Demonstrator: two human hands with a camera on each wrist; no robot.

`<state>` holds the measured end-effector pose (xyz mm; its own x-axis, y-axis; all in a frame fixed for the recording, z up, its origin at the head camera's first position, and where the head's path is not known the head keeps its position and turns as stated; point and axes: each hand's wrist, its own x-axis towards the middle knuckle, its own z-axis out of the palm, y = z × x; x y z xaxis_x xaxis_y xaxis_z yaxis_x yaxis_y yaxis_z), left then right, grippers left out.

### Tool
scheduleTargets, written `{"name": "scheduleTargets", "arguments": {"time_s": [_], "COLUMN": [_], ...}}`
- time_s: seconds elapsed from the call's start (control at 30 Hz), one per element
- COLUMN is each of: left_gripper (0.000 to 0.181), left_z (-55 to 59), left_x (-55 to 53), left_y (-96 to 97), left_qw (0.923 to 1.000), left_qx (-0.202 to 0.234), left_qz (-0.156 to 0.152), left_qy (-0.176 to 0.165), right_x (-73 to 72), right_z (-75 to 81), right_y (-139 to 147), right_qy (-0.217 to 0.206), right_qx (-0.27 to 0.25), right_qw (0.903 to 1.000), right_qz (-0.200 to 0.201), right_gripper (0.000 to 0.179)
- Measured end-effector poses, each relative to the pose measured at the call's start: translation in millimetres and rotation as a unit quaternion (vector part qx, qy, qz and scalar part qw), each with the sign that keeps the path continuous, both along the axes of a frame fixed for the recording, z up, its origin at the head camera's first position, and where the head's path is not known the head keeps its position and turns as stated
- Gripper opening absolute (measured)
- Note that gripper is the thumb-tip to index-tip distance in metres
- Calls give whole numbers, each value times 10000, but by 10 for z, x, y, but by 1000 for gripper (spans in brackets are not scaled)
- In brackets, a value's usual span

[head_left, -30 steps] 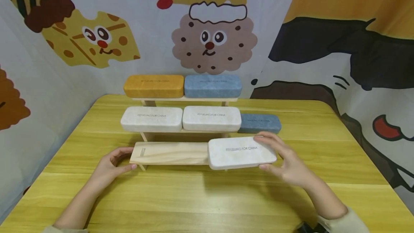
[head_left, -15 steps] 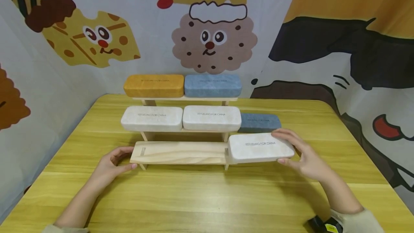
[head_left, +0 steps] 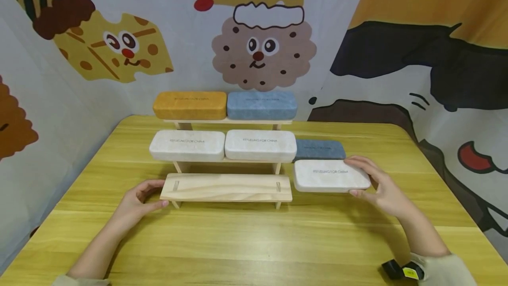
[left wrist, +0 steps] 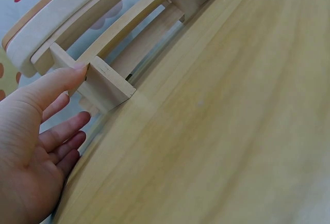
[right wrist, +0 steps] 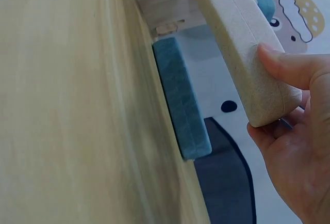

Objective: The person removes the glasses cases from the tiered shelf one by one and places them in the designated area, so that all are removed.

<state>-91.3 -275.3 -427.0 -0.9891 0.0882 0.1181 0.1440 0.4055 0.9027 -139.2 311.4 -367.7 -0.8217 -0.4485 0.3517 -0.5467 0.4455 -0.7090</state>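
My right hand (head_left: 382, 189) pinches the right end of a white glasses case (head_left: 331, 175), thumb at the near side and fingers at the far side. In the right wrist view this case (right wrist: 240, 43) is held above the table. It is just right of the bottom step of a three-step wooden display stand (head_left: 226, 188), which is bare. At that step's left end my left hand (head_left: 136, 202) holds the stand, thumb on the front corner and fingers toward the back. Two white glasses cases (head_left: 186, 144) fill the middle step.
An orange glasses case (head_left: 189, 106) and a light blue glasses case (head_left: 262, 106) are on the top step. Behind the held case, a dark blue glasses case (head_left: 320, 150) rests on the wooden table (head_left: 254, 246). A cartoon-printed cloth (head_left: 190, 34) hangs behind.
My right hand has carried the white glasses case rightward and slightly back, from over the bottom step to beside it. My left hand has stayed at the step's left end.
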Motion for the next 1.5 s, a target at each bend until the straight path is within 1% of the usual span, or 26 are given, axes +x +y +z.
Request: {"name": "scheduleTargets", "arguments": {"time_s": [0.2, 0.47, 0.87, 1.33, 1.5], "left_gripper": [51, 51, 50, 50, 51], "left_z": [8, 10, -13, -9, 1], "left_x": [6, 5, -5, -5, 3], "left_y": [5, 4, -4, -4, -1], "left_qw": [10000, 10000, 10000, 9999, 9999], "left_qx": [27, 52, 84, 110, 111], "left_qz": [6, 1, -14, -21, -23], "left_qy": [-18, -17, 35, 32, -16], "right_x": [-58, -152, -314, -423, -453], "right_z": [-76, -193, -349, -485, -509], "right_y": [62, 99, 108, 111, 114], "right_qy": [-104, -175, -319, -543, -626], "right_qx": [21, 98, 422, 554, 609], "right_qw": [9998, 9997, 9984, 9967, 9959], "right_qz": [-138, -162, -204, -225, -241], "right_gripper": [71, 71, 69, 67, 66]}}
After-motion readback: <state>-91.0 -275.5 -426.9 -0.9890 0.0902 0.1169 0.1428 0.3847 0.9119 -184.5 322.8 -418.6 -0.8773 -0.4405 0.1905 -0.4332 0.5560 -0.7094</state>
